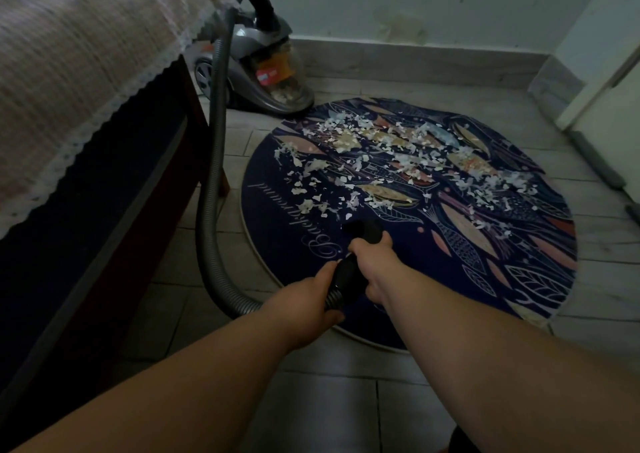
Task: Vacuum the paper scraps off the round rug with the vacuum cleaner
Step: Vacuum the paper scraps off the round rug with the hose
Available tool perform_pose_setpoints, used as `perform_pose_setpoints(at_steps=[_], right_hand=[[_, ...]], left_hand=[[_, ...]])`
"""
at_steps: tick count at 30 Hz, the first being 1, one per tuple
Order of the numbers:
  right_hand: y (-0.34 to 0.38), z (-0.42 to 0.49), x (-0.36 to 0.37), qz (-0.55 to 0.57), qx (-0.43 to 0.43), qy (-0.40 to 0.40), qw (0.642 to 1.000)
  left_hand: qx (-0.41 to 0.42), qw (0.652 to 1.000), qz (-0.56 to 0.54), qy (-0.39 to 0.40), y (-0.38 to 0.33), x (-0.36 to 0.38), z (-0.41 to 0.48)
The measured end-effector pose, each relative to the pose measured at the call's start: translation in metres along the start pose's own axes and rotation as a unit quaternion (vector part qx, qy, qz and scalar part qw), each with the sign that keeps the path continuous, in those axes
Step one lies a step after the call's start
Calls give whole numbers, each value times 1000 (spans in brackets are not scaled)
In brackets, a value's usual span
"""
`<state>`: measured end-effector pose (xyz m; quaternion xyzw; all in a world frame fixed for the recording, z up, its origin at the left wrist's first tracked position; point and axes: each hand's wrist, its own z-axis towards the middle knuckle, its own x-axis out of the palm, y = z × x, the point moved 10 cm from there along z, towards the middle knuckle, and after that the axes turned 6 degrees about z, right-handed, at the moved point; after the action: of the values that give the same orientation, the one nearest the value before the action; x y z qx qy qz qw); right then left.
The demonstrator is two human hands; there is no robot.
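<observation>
Far to the left of our hands stands a bed point(104, 227) with a dark side, draped in a pale lace-edged cover point(86, 71). Between the bed and our left hand the grey ribbed hose point(214, 175) rises from the tiled floor point(329, 400), loops up past the cover's corner and enters the top of the vacuum cleaner point(263, 68). That grey canister sits on the floor well beyond our hands, just off the far left edge of the rug.

Our left hand point(304, 300) is curled round the ribbed end of the hose where it meets the black handle point(349, 272). Our right hand point(374, 265), just ahead and touching distance from the left, is wrapped round the handle farther forward. The handle's dark tip points out over the near part of the round rug point(467, 279), beside its cursive lettering; whether the tip touches the pile, we cannot tell.

The navy fish-patterned rug lies flat beneath and to the right of our hands. The paper scraps point(381, 151) lie scattered in a broad band across the rug's far half, beyond the tip, and trail away to the right of our right hand.
</observation>
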<state>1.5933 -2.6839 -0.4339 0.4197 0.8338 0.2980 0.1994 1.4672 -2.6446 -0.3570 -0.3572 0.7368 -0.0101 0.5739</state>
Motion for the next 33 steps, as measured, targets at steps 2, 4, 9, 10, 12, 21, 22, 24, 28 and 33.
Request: perform_pose_setpoints(at_steps=[2,4,9,10,12,21,22,24,28,33], right_hand=[[5,3,5,0,-4,1,1000],[7,5,15,0,-5,12,1000],[0,2,51,-25,19,38,999],[-4,14,57,-33,19,32,999],[-12,45,64,-47,15,18,999],[15,11,24,7,-8,16,1000],[15,12,19,5,-7,9,1000],[15,13,12,3,-6,7,1000],[14,9,13,4,-5,18,1000],[-2,-4,48,-16,15,55,998]], left_hand=[[-8,1000,-4,2,6,-2,3],[-16,1000,-9,-5,15,-7,2],[-36,999,9,-24,33,-19,-10],[-41,999,13,-26,36,-20,-11],[-45,998,14,-29,39,-22,-12],[-26,1000,-9,-13,18,-12,9],[-24,1000,-11,-11,14,-10,12],[-18,1000,-10,-11,8,-8,13],[-14,999,1,-32,7,-14,6],[-33,997,10,-63,22,-20,-19]])
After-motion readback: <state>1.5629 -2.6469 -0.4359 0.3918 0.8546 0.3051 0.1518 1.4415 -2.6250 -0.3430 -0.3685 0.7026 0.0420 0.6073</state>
